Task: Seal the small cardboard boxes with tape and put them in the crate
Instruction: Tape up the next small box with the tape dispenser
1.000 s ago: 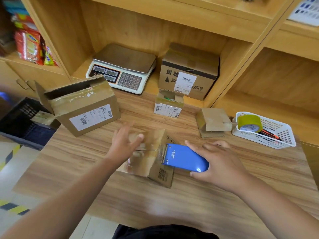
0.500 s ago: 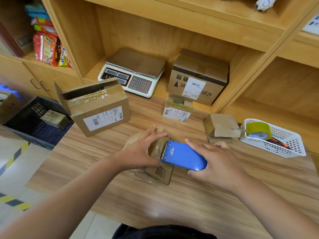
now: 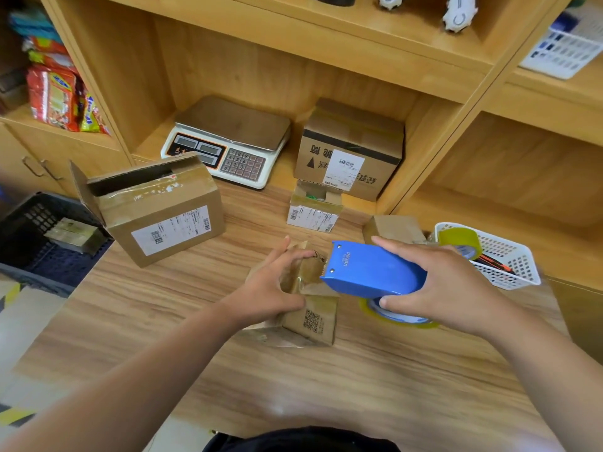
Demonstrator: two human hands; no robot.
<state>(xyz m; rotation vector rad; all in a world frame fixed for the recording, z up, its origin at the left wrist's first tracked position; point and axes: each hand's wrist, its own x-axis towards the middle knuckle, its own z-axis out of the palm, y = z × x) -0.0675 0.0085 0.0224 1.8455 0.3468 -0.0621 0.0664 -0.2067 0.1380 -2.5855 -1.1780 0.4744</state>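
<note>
Up tilts the tape dispenser [image 3: 368, 269], right hand [image 3: 447, 288] wrapped round it; left hand [image 3: 270, 288] grips the small box [image 3: 313, 318] at centre frame. Sealing step, I'd say: next, tear the tape cleanly, then crate [image 3: 23, 243], far left.

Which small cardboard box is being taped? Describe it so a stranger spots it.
On the wooden table, look at the middle, where the hands meet. The small brown cardboard box sits gripped by the left hand, next to the blue plastic tape dispenser in the right hand. Only it shows a black QR code.
</note>
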